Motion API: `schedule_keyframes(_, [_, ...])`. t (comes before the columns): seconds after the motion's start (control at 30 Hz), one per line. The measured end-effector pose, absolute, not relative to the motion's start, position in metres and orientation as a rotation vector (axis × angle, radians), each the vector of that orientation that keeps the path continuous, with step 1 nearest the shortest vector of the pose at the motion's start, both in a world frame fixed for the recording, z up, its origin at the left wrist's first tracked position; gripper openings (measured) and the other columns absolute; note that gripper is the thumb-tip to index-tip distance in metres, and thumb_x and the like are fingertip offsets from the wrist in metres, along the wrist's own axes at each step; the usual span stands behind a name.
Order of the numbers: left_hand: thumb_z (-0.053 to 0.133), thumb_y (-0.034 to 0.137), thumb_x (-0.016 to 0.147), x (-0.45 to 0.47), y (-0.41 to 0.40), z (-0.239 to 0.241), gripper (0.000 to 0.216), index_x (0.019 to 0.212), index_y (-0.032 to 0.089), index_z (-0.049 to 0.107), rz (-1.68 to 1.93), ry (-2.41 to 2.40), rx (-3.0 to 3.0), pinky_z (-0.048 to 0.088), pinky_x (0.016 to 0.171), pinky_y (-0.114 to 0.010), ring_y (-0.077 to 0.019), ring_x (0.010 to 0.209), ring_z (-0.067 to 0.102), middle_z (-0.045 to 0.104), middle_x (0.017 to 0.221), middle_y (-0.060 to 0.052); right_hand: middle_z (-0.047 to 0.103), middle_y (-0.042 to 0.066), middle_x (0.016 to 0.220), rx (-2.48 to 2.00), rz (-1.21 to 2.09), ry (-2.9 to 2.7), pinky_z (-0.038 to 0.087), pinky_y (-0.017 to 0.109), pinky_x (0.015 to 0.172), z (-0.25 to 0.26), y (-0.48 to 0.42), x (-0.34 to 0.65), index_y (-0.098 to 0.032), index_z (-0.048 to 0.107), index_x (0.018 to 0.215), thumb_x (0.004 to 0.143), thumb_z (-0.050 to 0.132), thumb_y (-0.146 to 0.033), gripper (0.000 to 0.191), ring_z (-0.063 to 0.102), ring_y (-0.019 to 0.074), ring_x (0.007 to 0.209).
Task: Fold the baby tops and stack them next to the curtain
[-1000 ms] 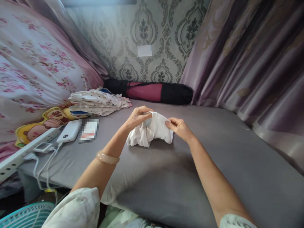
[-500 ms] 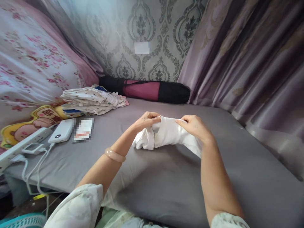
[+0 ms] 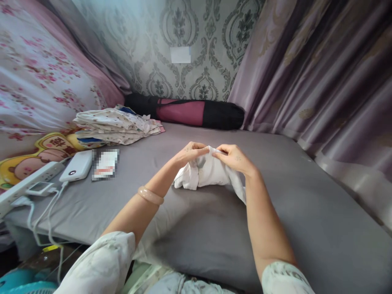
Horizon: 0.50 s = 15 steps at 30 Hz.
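Note:
A small white garment (image 3: 204,174) lies bunched on the grey bed sheet (image 3: 214,228) in the middle of the view. My left hand (image 3: 190,152) pinches its upper edge from the left, fingers closed on the cloth. My right hand (image 3: 234,157) grips the same edge just to the right, fingers curled over it, almost touching the left hand. Part of the cloth hangs down under my right wrist. A pale bangle (image 3: 150,195) sits on my left forearm.
A stack of folded floral clothes (image 3: 118,125) lies at the back left. A white power bank (image 3: 76,166), a blurred card (image 3: 105,164) and a power strip (image 3: 27,183) with cables are at the left edge. A black and maroon roll bag (image 3: 186,112) lies against the wall. Curtains hang on the right.
My hands have come closer together on the top edge of the white garment, and the cloth is more bunched than half a second ago. The view has shifted slightly.

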<state>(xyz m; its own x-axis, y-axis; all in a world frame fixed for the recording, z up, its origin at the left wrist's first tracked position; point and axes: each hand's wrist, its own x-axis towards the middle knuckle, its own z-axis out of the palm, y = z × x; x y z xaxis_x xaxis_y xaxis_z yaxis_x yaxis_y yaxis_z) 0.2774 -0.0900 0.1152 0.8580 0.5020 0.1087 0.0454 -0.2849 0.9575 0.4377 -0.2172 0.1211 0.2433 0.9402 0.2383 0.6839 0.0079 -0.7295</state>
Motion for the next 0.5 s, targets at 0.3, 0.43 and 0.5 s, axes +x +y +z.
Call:
schedule_keyframes(0.3, [0.056, 0.037, 0.085, 0.243, -0.102, 0.106, 0.023, 0.083, 0.018, 0.067, 1.004, 0.727, 2.134, 0.042, 0.069, -0.026, -0.0144, 0.071, 0.055, 0.065, 0.076, -0.003, 0.067, 0.002, 0.072, -1.745, 0.216, -1.394, 0.04, 0.027, 0.064, 0.107, -0.208, 0.448, -0.017, 0.071, 0.08, 0.085, 0.054, -0.057, 0.044, 0.057, 0.017, 0.07])
schedule_keyframes(0.43, [0.061, 0.049, 0.082, 0.234, -0.127, 0.091, 0.03, 0.076, 0.02, 0.059, 0.65, 0.782, 2.361, 0.039, 0.063, -0.028, -0.0163, 0.067, 0.054, 0.06, 0.072, -0.002, 0.069, 0.003, 0.075, -1.748, 0.115, -1.324, 0.041, 0.027, 0.065, 0.106, -0.204, 0.446, -0.017, 0.073, 0.084, 0.086, 0.056, -0.051, 0.038, 0.061, 0.0186, 0.073])
schedule_keyframes(0.5, [0.068, 0.052, 0.076, 0.235, -0.135, 0.081, 0.035, 0.08, 0.021, 0.055, 0.564, 0.902, 2.451, 0.038, 0.063, -0.029, -0.0198, 0.073, 0.056, 0.061, 0.082, -0.004, 0.071, 0.003, 0.077, -1.736, 0.08, -1.304, 0.042, 0.027, 0.066, 0.107, -0.203, 0.445, -0.017, 0.073, 0.085, 0.086, 0.056, -0.049, 0.037, 0.062, 0.0192, 0.074])
